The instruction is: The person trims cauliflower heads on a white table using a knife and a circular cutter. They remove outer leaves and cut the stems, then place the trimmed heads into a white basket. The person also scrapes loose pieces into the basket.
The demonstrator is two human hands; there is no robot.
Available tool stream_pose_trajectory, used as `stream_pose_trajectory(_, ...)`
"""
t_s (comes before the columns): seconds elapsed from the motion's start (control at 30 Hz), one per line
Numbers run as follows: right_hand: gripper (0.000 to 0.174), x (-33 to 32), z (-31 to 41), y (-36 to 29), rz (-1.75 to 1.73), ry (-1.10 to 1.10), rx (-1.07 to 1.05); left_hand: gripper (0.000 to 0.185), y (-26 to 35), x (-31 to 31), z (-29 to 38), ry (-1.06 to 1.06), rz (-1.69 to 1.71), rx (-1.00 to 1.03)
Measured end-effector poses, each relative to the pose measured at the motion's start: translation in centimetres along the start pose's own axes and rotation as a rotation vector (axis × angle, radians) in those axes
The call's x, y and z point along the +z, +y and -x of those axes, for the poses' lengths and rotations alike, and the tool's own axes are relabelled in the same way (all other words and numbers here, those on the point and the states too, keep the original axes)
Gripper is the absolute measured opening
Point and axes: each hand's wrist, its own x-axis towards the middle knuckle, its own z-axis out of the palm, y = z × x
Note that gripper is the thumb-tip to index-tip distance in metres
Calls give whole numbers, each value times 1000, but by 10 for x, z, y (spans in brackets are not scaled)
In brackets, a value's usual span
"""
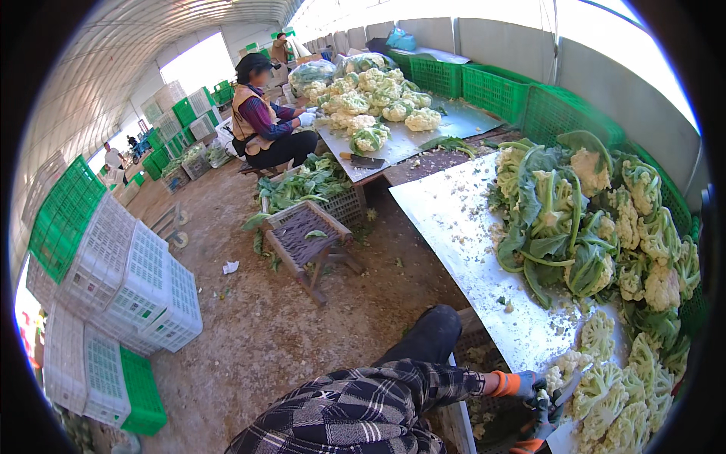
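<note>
My left hand (528,384), in a grey glove with an orange cuff, is closed on a piece of cauliflower (553,379) at the lower right. Just below it my right hand (545,419), in a similar glove, grips a knife (572,387), its blade pointing up and right beside the florets. Cut cauliflower (604,397) lies in a heap along the metal-topped table (454,227) to the right of both hands. Farther up the table are whole cauliflower heads with leaves (550,210). Under the table edge, partly hidden, stands a crate (462,423) with trimmings.
A co-worker (264,113) sits at another table with cauliflower heads (368,96) and a cleaver (363,161). A wooden stool (306,238) and a crate of leaves (340,204) stand between. Green crates (493,91) line the wall; stacked crates (125,272) stand left.
</note>
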Motion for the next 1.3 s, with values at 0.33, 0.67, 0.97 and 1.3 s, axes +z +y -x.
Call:
stream_pose_trajectory(0.33, 40, -36, -2, 58, 19, 8, 88, 36, -46, 1, -6, 81, -171, 126)
stream_pose_trajectory(0.67, 46, -25, 8, 71, 177, -20, -5, 36, -48, -6, 2, 86, -142, 102)
stream_pose_trajectory(0.97, 58, 9, 24, 34, 242, -5, -65, 35, -26, -7, 22, 23, -149, -56)
stream_pose_trajectory(1.3, 50, -20, 19, 74, 306, 66, -94, 22, -32, 2, 24, -43, 187, 44)
